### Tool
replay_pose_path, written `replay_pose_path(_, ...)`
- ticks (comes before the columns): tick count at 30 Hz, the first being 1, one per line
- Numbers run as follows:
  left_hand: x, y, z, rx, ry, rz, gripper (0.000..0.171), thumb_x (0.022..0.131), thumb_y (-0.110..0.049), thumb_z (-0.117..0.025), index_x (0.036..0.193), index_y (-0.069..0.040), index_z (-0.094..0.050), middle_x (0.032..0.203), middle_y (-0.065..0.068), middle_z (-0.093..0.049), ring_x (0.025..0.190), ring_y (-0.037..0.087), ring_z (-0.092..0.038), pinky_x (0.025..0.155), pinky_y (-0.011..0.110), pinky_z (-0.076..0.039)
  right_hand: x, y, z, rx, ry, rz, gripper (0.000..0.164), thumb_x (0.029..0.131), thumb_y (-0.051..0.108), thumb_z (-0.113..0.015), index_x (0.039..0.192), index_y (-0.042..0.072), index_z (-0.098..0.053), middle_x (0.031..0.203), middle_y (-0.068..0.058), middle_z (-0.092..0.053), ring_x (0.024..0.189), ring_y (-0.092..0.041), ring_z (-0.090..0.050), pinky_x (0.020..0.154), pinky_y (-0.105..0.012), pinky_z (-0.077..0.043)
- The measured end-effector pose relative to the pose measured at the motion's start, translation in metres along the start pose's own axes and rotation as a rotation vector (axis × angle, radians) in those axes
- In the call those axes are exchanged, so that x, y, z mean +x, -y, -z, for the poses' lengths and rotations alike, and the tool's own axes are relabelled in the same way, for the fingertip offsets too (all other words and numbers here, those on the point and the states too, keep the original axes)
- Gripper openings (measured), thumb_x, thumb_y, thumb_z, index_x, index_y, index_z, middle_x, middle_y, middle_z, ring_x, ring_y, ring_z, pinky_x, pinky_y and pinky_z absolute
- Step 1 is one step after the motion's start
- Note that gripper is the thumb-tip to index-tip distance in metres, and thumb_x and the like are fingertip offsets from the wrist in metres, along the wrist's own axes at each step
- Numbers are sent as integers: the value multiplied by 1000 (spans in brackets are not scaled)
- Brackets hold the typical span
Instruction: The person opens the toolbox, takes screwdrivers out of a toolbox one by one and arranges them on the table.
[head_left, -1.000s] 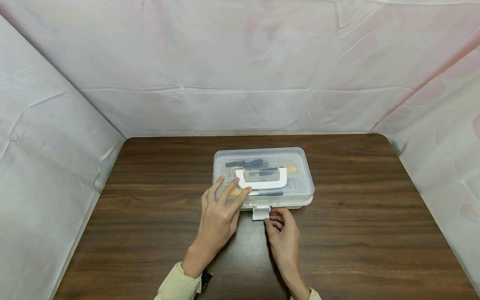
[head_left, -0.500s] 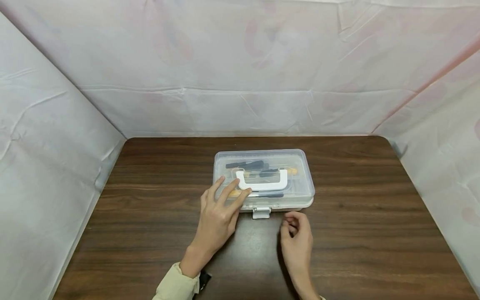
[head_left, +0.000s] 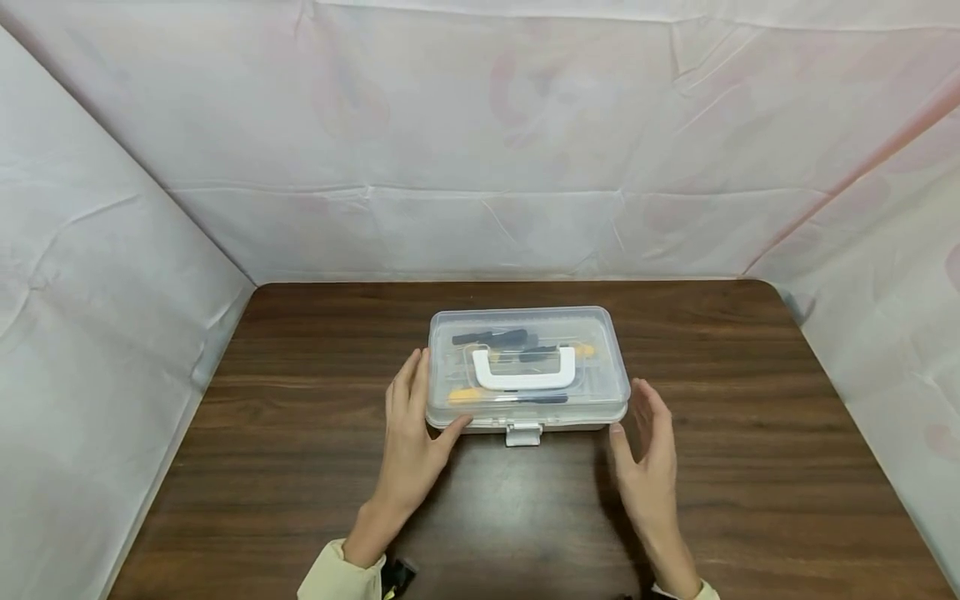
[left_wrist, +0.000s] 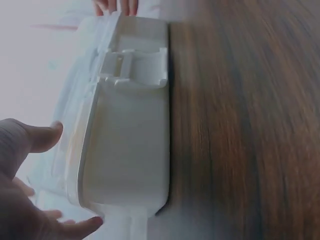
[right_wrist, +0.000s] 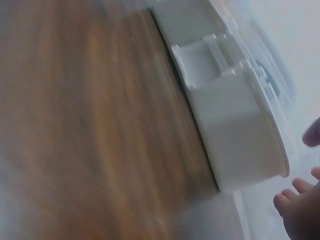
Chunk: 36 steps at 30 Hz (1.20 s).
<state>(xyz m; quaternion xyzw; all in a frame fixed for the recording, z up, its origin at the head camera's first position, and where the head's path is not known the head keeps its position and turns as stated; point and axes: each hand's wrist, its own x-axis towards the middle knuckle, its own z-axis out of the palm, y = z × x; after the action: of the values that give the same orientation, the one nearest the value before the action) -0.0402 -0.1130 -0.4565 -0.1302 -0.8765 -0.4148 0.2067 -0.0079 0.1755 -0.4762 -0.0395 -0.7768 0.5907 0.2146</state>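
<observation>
A white plastic toolbox (head_left: 600,367) with a clear lid stands on the table, its lid down. Through the lid show dark-handled tools and a yellow-handled one (head_left: 467,395). A white carry handle (head_left: 525,382) lies folded on top, and the front latch (head_left: 523,435) sticks out from the box. My left hand (head_left: 411,446) is at the box's left front corner, thumb along the front rim and fingers straight up the left side. My right hand (head_left: 649,471) is at the right front corner, thumb and fingers spread apart.
The dark wood-grain table (head_left: 750,467) reaches out on both sides of the box. Pale cloth walls (head_left: 480,225) rise behind it and at left and right.
My right hand has left the latch and moved right to the box's right corner, its fingers opening. My left hand has slid off the lid to the left side.
</observation>
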Motion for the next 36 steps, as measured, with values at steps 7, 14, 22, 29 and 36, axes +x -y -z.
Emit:
replay_pose_path(7, -2, 2, 5, -115, 102, 239, 103, 87, -14, -86, 167, -11, -22, 167, 15, -39, 152, 31, -41, 118, 52, -40, 11, -4, 1, -80, 136, -70, 70, 102, -1, -61, 164, 17, -34, 166, -10, -41, 153, -14, -38, 116, -6, -30)
replay_pose_path(14, -2, 6, 5, -93, 79, 219, 93, 85, -17, -88, 162, -9, -37, 157, 18, -52, 144, 33, -52, 111, 52, -49, 12, -4, -2, -80, 122, -79, 66, 102, 0, -62, 162, 17, -39, 163, -12, -44, 151, -25, -42, 113, -5, -33)
replay_pose_path(22, -1, 12, 11, -114, 92, 185, 91, 85, -13, -86, 161, -4, -37, 157, 21, -51, 140, 34, -56, 100, 49, -56, 2, -1, -6, -65, 112, -84, 65, 101, 0, -66, 159, 14, -42, 162, -12, -46, 141, 3, -45, 112, -6, -35)
replay_pose_path(29, -5, 15, 16, -140, 89, 201, 90, 85, -10, -85, 162, -7, -37, 158, 20, -50, 140, 33, -56, 101, 48, -55, -5, 0, -9, -26, 108, -60, 66, 99, -2, -66, 158, 17, -44, 164, -8, -43, 143, 2, -46, 114, -8, -36)
replay_pose_path(36, -10, 15, 16, -109, 73, 223, 91, 83, -11, -87, 161, -8, -39, 157, 17, -52, 142, 33, -54, 107, 50, -52, -8, 3, -8, -4, 108, -32, 68, 98, -5, -66, 159, 16, -44, 165, -9, -41, 144, 2, -45, 115, -9, -35)
